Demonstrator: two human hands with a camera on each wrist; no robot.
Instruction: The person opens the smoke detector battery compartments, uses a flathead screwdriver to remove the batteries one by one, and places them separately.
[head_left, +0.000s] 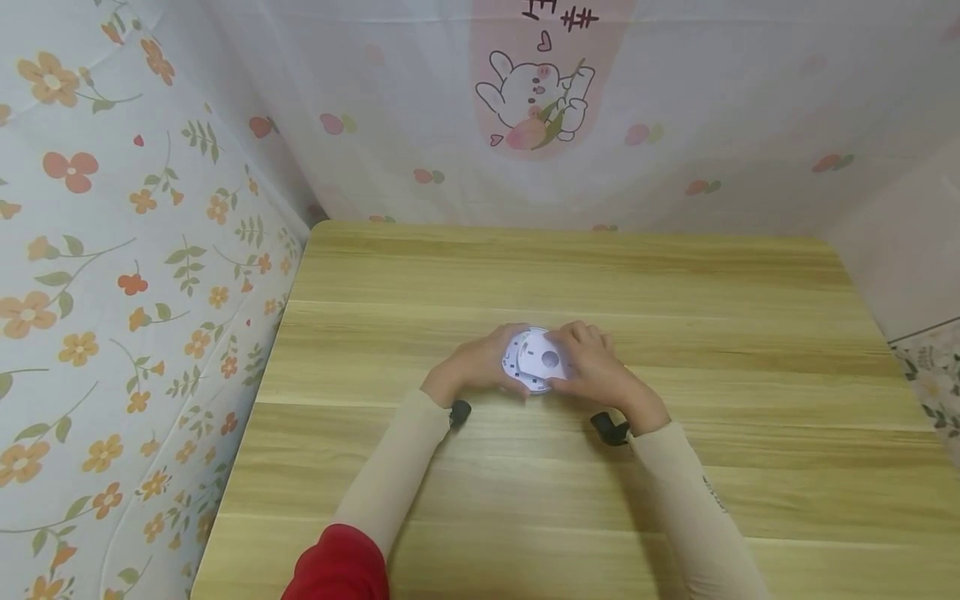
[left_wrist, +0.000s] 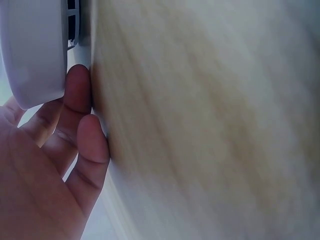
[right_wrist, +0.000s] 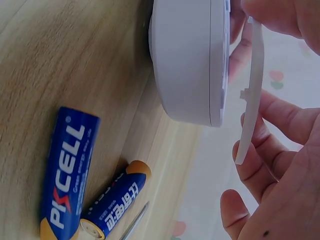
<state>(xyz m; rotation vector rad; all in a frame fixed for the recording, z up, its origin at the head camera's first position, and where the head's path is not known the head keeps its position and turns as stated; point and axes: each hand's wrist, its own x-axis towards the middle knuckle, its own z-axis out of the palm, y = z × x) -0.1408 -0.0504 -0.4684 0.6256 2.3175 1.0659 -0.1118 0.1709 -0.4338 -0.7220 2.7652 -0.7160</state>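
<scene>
A round white plastic device (right_wrist: 187, 60) lies in the middle of the wooden table, its slotted face up. My left hand (head_left: 483, 360) grips its left side, thumb and fingers around the rim. In the left wrist view, two fingertips (left_wrist: 91, 137) reach low beside the device, close to the tabletop. My right hand (head_left: 596, 367) pinches a thin white cover (right_wrist: 256, 85) with small tabs. The cover is tilted just over the device face, with a gap between them in the right wrist view.
Two blue and orange batteries (right_wrist: 70, 170) lie on the table (head_left: 420, 275) near the right hand. A thin metal pointed rod (right_wrist: 136, 221) lies beside them. Black wrist cameras (head_left: 611, 428) hang under both forearms. Patterned curtains (head_left: 360, 100) stand behind and left.
</scene>
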